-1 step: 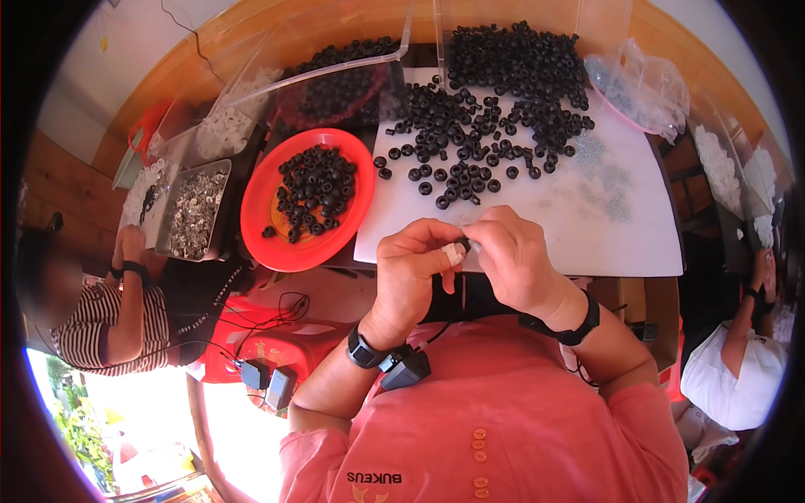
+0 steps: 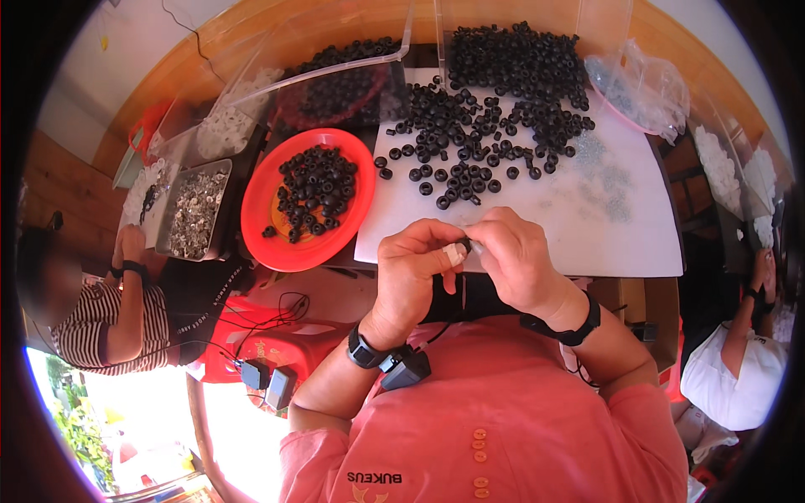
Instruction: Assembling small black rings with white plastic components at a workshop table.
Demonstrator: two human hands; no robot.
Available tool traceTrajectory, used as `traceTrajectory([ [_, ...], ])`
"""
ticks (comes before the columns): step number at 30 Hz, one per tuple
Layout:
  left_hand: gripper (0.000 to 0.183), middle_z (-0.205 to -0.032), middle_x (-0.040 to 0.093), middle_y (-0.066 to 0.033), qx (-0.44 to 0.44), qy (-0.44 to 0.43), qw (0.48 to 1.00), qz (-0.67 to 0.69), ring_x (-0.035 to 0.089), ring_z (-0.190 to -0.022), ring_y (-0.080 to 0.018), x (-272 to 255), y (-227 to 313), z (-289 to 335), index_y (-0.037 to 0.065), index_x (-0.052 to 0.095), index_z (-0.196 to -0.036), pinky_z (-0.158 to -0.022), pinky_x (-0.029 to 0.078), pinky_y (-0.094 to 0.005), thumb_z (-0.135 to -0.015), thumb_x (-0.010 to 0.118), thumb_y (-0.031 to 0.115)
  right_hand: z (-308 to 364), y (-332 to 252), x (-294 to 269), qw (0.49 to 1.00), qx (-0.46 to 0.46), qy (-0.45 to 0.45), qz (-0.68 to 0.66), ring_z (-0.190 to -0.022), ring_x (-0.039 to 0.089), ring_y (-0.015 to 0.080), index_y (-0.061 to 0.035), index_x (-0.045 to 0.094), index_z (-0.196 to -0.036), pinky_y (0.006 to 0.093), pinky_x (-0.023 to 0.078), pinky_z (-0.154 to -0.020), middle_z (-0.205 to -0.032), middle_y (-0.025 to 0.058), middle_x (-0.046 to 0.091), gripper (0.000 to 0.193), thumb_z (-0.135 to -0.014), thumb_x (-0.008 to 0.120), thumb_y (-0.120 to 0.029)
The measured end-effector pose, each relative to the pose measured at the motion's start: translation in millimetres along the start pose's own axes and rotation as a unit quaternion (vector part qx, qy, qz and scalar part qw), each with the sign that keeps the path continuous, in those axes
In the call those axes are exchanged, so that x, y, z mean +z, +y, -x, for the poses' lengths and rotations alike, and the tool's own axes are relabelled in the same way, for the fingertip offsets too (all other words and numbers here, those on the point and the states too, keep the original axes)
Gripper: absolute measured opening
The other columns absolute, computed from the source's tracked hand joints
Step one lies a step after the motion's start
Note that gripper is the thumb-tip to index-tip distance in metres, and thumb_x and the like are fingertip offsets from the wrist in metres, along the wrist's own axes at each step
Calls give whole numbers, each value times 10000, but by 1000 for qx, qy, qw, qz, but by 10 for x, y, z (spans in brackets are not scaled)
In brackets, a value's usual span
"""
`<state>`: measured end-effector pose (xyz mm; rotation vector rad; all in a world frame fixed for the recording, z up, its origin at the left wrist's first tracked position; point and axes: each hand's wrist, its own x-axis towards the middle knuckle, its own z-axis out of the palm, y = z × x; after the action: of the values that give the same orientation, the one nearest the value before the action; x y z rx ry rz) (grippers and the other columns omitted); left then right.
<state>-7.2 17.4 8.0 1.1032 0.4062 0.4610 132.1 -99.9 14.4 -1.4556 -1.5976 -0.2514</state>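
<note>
My left hand (image 2: 411,267) is closed in a pinch on a small black part (image 2: 464,243), just in front of the white sheet's near edge. A pale wrap, like tape, covers the tip of one digit. My right hand (image 2: 516,261) meets it from the right, its thumb and fingers pressed together beside the black part. Something small and pale shows at those fingertips, too little of it to name. Beyond both hands, loose black round parts (image 2: 465,180) with holes lie scattered on the white sheet (image 2: 402,222). More of them fill a red plate (image 2: 359,193) to the left.
Clear bins of black parts (image 2: 516,63) stand at the back. A metal tray (image 2: 220,230) of small shiny pieces sits left of the plate. Tiny clear bits (image 2: 616,180) lie on the sheet's right, near a plastic bag (image 2: 658,88). People work at both sides.
</note>
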Motion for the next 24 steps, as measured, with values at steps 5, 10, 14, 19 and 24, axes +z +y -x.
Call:
traceTrajectory([
  [5, 155, -904, 697, -131, 3, -17, 1000, 8, 664, -722, -175, 2, 28, 4, -81, 656, -1049, -537, 528, -262, -911, 676, -15, 71, -60, -32, 986, 85, 1, -143, -666, 605, 281, -5, 603, -1040, 366, 484, -564, -833, 125, 582, 288, -777, 639, 106],
  [10, 141, -889, 698, -111, -11, -8, 999, 33, 646, -718, -151, 18, 62, 10, -71, 664, -1049, -579, 530, -252, -922, 661, -11, 108, -86, 46, 986, 91, 36, -135, -641, 602, 263, 1, 605, -1077, 338, 478, -566, -853, 129, 594, 287, -814, 655, 105],
  [14, 139, -885, 697, -113, -12, -13, 999, 50, 653, -726, -160, 1, 78, 6, -72, 661, -1050, -575, 529, -256, -925, 658, -10, 79, -128, 30, 980, 115, 26, -159, -669, 631, 228, 10, 611, -1056, 310, 490, -593, -869, 121, 607, 203, -869, 645, 82],
  [19, 177, -871, 699, -143, -6, -24, 999, 41, 676, -719, -195, 1, 61, 8, -84, 650, -1044, -561, 531, -273, -905, 696, 16, 35, -102, -32, 951, 204, 7, -234, -758, 665, 141, 16, 631, -997, 264, 511, -666, -853, 83, 660, 60, -986, 588, -25],
  [24, 159, -868, 693, -129, -11, -22, 999, 48, 664, -723, -175, -9, 55, 13, -76, 652, -1041, -542, 512, -258, -909, 689, 2, -10, -40, -36, 950, 202, -7, -237, -749, 649, 124, 12, 634, -992, 257, 504, -681, -843, 79, 667, 66, -984, 592, -39],
])
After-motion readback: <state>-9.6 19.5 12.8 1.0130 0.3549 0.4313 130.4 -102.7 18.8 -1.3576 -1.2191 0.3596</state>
